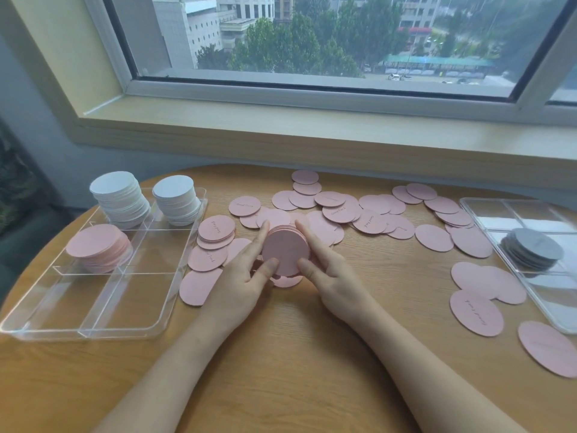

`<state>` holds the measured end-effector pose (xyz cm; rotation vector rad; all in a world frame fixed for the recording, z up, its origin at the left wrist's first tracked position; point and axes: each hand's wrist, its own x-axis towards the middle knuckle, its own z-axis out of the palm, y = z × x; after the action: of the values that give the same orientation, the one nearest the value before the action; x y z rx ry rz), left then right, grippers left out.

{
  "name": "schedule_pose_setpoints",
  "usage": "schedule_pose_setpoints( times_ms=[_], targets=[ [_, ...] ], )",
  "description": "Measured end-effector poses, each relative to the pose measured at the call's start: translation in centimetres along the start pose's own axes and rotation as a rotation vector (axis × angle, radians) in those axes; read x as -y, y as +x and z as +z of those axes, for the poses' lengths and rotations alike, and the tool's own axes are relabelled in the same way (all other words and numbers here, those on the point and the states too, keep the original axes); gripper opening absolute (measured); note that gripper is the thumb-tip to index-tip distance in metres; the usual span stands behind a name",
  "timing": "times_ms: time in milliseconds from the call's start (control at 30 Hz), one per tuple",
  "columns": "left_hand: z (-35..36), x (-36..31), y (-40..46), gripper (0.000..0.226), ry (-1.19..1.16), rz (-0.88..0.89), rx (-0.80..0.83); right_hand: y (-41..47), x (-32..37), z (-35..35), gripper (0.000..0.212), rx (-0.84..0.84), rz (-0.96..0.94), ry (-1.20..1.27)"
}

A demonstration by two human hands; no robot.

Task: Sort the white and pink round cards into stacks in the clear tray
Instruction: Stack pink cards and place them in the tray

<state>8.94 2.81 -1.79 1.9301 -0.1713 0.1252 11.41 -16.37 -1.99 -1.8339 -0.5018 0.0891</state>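
Stack of pink round cards point(285, 255), matte, edges roughly squared, held between both hands at the middle of the wooden table point(312, 354). Left hand point(240, 282) grips its left side, thumb and forefinger curled round the rim; right hand point(331, 273) grips the right side likewise. Loose pink cards point(343, 210) lie scattered behind and to the right, some bearing faint script. Clear tray point(93, 332), left, divided: two white stacks point(176, 201) in the far compartments, one pink stack point(100, 248) in a middle compartment. Second clear tray point(487, 207), right, holding a grey-looking stack point(534, 250).
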Motion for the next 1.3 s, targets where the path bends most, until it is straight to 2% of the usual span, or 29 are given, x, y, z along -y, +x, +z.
schedule_pose_setpoints(
  times_ms=[67, 233, 333, 433, 567, 667, 900, 1067, 1167, 1300],
  targets=[
    [0.0, -0.2, 0.0, 0.066, 0.024, 0.010, -0.003, 0.2, 0.0, 0.4, 0.063, 0.024, -0.013, -0.041],
    [-0.8, -0.1, 0.3, 0.065, -0.148, -0.052, -0.056, 0.7, -0.2, 0.7, 0.061, 0.007, -0.040, -0.025],
    [-1.2, -0.3, 0.4, 0.045, -0.221, -0.062, -0.117, 0.9, 0.1, 0.7, 0.061, 0.013, -0.080, -0.060],
    [-1.9, -0.2, 0.7, 0.038, -0.297, -0.088, -0.234, 1.0, -0.4, -0.4, 0.060, -0.003, -0.146, -0.243],
    [-2.1, 0.3, 1.0, 0.031, -0.334, -0.102, -0.356, 0.7, -1.5, -1.6, 0.055, 0.081, -0.233, -0.663],
    [-1.9, 0.4, 1.0, 0.030, -0.327, -0.090, -0.385, 0.6, -1.6, -1.4, 0.046, 0.121, -0.272, -0.784],
    [-1.6, 0.1, 0.8, 0.031, -0.338, -0.055, -0.378, 0.6, -1.6, -1.0, 0.035, 0.131, -0.239, -0.780],
    [-1.6, 0.1, 0.6, 0.041, -0.322, -0.042, -0.372, 1.3, -1.5, 0.1, 0.045, 0.115, -0.196, -0.800],
    [-1.8, 0.1, 0.8, 0.034, -0.307, -0.041, -0.371, 1.5, -1.8, 0.5, 0.041, 0.116, -0.213, -0.831],
    [-1.9, 0.1, 0.8, 0.029, -0.324, -0.037, -0.357, 1.3, -1.9, 0.0, 0.043, 0.030, -0.271, -0.855]
  ],
)
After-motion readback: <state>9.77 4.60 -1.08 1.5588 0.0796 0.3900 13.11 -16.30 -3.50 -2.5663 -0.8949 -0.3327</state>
